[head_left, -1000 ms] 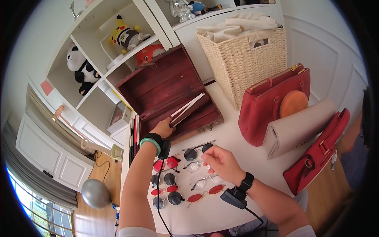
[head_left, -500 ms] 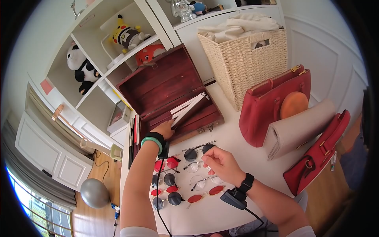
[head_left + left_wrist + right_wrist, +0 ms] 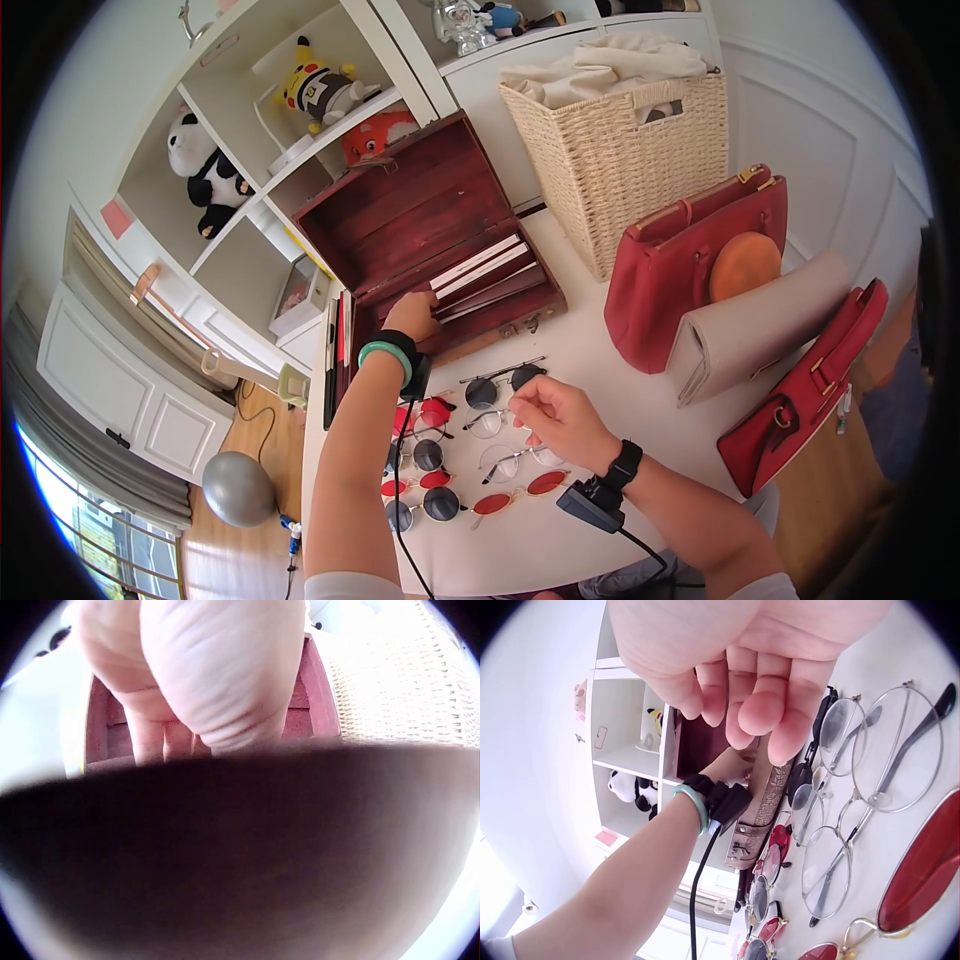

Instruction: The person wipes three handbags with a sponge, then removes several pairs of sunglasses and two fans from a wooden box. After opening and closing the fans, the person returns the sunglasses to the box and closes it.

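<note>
My left hand (image 3: 412, 316) reaches into an open dark red wooden case (image 3: 420, 205). Its fingers are right at the left end of white-edged books (image 3: 482, 268) lying inside; the fingertips are hidden, so I cannot tell whether they grip one. In the left wrist view, the left hand (image 3: 217, 671) dips behind a dark blurred shape across the lower half. My right hand (image 3: 562, 415) hovers with loosely bent fingers and an empty palm. Below it are clear-lensed glasses (image 3: 826, 870) and red-lensed sunglasses (image 3: 922, 870). Dark round sunglasses (image 3: 480, 390) lie beside its fingertips.
Rows of glasses, including red heart-shaped ones (image 3: 437, 410), lie on the white table (image 3: 520, 550). A wicker basket (image 3: 630, 150) with cloth stands behind. Right of it are a red handbag (image 3: 650, 290), a beige clutch (image 3: 740, 330) and another red bag (image 3: 770, 430). Upright books (image 3: 343, 340) border the case.
A book that slanted up from my left hand now lies down in the case alongside others, its white edge showing. The left hand shifts slightly; the right hand stays nearly still.
</note>
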Tool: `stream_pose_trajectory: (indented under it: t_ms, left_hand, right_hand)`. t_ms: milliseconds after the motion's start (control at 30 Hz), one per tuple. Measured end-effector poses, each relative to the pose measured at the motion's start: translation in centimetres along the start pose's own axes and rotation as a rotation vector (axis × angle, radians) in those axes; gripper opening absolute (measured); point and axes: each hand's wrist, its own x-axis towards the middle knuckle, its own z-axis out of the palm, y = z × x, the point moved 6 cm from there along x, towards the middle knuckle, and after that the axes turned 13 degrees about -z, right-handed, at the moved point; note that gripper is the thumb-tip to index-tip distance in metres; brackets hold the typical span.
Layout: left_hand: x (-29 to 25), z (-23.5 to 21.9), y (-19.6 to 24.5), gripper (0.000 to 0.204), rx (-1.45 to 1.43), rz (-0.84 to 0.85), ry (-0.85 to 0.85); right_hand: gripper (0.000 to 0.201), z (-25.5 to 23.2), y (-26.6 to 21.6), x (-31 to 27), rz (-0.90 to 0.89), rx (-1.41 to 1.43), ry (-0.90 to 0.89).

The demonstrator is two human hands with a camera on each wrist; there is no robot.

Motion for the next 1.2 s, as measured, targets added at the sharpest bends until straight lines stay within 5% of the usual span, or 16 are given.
stream_pose_trajectory:
  t_ms: [300, 867, 1200]
  left_hand:
    - [-0.8, -1.2, 2.0, 0.039, -0.09, -0.021, -0.089]
    - [1.8, -0.2, 2.6, 0.039, 0.377, -0.008, -0.056]
    - [2.1, -0.1, 1.8, 0.039, 0.377, -0.142, -0.101]
  right_hand:
    - [0.011, 0.1, 0.1, 0.0, 0.006, -0.014, -0.012]
    - [0.019, 0.2, 0.4, 0.0, -0.102, -0.034, 0.018]
    - [0.015, 0.1, 0.6, -0.1, -0.057, -0.094, -0.042]
